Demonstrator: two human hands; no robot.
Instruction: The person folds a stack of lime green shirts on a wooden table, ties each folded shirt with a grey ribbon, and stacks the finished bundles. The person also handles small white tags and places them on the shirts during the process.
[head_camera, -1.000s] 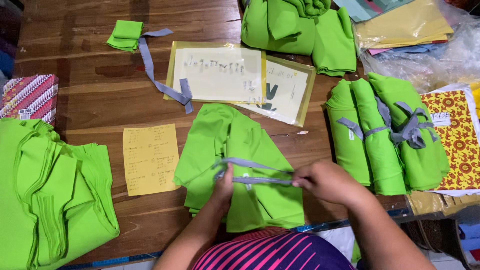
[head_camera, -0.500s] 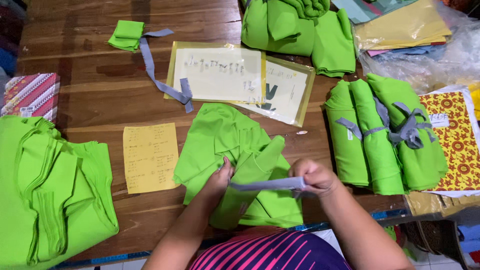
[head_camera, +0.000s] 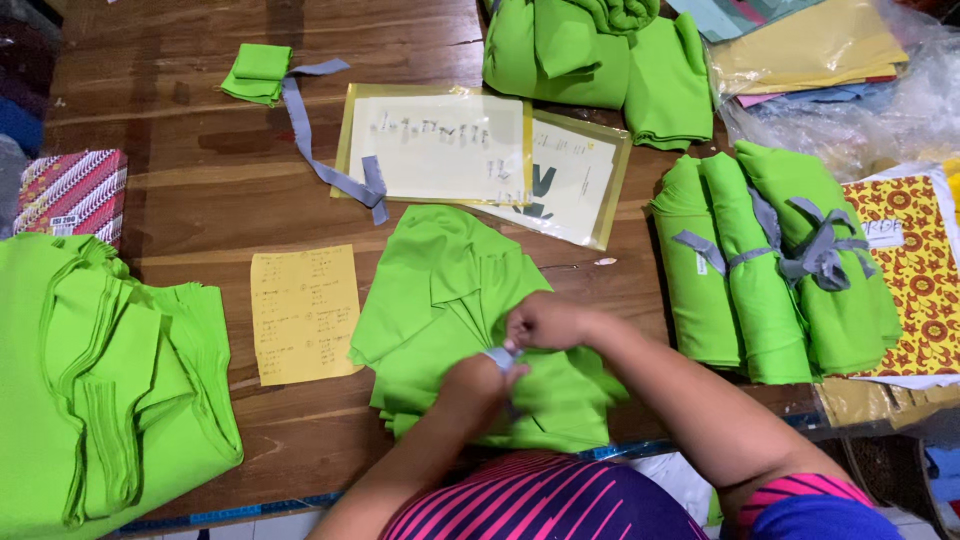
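Note:
A folded bundle of bright green fabric (head_camera: 450, 290) lies on the wooden table (head_camera: 200, 180) right in front of me. Both my hands meet over its near middle. My left hand (head_camera: 478, 385) and my right hand (head_camera: 540, 322) pinch a grey fabric strip (head_camera: 498, 357) that wraps the bundle; only a short bit of the strip shows between my fingers. The bundle's top edges fan out toward the papers above it.
A yellow note sheet (head_camera: 303, 313) lies left of the bundle. A big green fabric stack (head_camera: 100, 380) fills the near left. Three tied green bundles (head_camera: 770, 260) sit right, more green cloth (head_camera: 600, 55) at the back. Plastic-sleeved papers (head_camera: 440, 150) and a loose grey strip (head_camera: 320, 160) lie mid-table.
My hands were apart, stretching the grey strip across the bundle. They have come together at the bundle's middle, and the strip is now gathered between my fingers.

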